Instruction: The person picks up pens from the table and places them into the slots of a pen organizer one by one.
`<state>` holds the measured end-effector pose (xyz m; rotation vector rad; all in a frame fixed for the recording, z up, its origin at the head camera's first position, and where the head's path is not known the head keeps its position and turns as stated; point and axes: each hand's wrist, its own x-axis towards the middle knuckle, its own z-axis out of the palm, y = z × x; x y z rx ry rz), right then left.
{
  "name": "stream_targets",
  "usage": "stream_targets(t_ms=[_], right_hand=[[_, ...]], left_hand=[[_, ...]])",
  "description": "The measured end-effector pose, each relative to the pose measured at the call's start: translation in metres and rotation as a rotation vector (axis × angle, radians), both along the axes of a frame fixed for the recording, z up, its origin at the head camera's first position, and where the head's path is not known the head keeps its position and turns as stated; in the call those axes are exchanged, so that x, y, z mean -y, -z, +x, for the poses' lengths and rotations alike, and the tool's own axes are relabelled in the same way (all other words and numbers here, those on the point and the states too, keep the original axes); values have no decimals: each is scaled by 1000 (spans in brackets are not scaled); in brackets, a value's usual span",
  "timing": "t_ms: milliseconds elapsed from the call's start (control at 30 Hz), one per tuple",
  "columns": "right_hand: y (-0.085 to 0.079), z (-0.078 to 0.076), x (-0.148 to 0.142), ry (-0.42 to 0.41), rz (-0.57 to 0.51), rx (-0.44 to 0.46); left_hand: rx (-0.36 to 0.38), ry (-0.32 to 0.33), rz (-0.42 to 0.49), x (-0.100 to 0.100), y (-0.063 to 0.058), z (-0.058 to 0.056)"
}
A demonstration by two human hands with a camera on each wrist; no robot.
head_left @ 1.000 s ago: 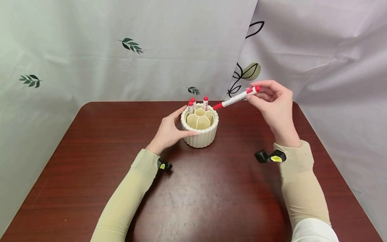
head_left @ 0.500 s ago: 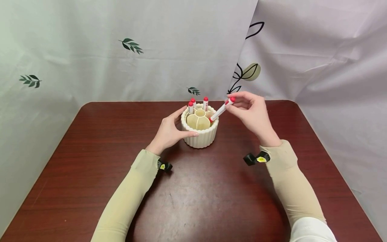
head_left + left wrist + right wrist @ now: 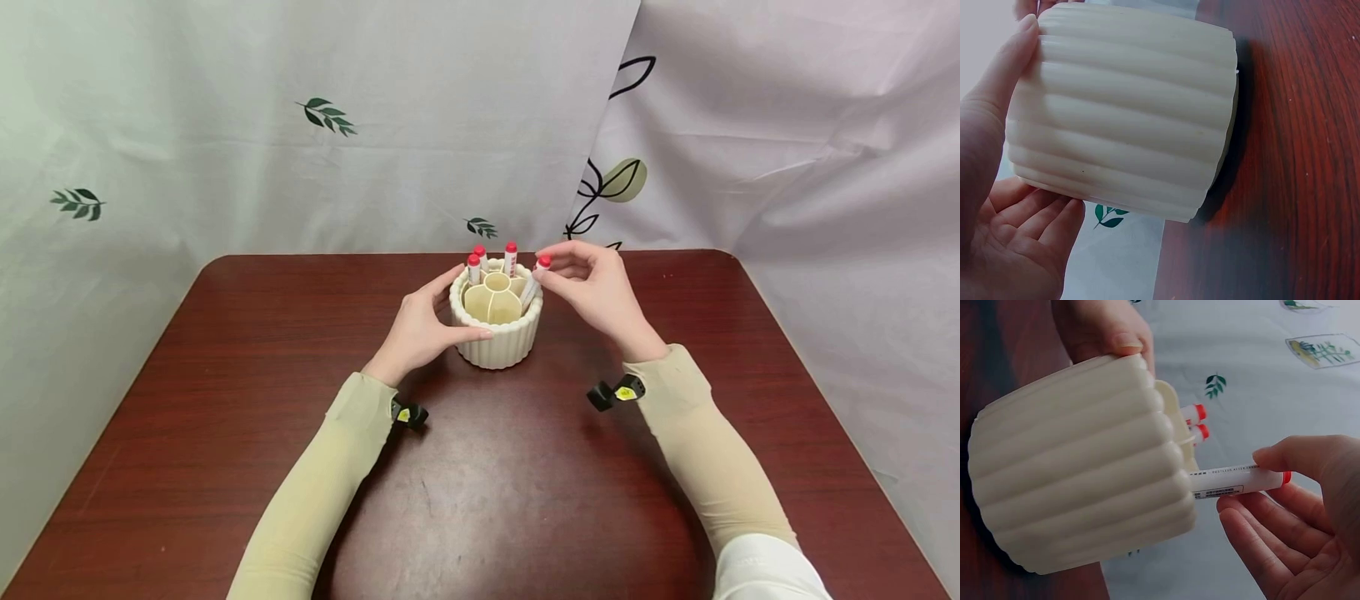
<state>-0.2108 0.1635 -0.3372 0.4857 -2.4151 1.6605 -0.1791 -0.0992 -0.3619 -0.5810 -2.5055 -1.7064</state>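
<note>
A cream, ribbed pen holder (image 3: pixel 495 346) with a scalloped rim and inner compartments stands on the table. My left hand (image 3: pixel 420 329) grips its left side, thumb across the front and fingers round the back, as the left wrist view also shows. Between thumb and fingertips my right hand (image 3: pixel 596 287) pinches a white marker (image 3: pixel 1229 481) with red ends. The marker leans in a right-hand compartment, its lower end hidden inside the holder. Three more red-capped markers (image 3: pixel 511 258) stand upright in compartments at the back and left.
The dark red wooden table (image 3: pixel 480 483) reaches back to a pale curtain (image 3: pixel 375 167) printed with leaves. Each wrist wears a small black camera (image 3: pixel 615 393) on its sleeve.
My right hand has moved left and down with the marker, bringing it from outside the rim into a right-hand compartment and tilting it more upright. My left hand keeps its hold.
</note>
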Motion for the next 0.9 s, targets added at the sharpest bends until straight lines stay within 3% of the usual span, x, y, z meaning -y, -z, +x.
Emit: stream_targets(t_ms=[267,500,733,900], right_hand=[[5,-2,0,3,27,-7],[6,-4,2,11,32,5],[6,-3,-2,32,31,19],[4,-4,-14,88,62,0]], left_hand=[[-8,3,-15,0,-2,0],[-26,-3,-4,7,34,-24],[-18,-9,-15,8,34,-24],[-38,-22,-95,11,31,-22]])
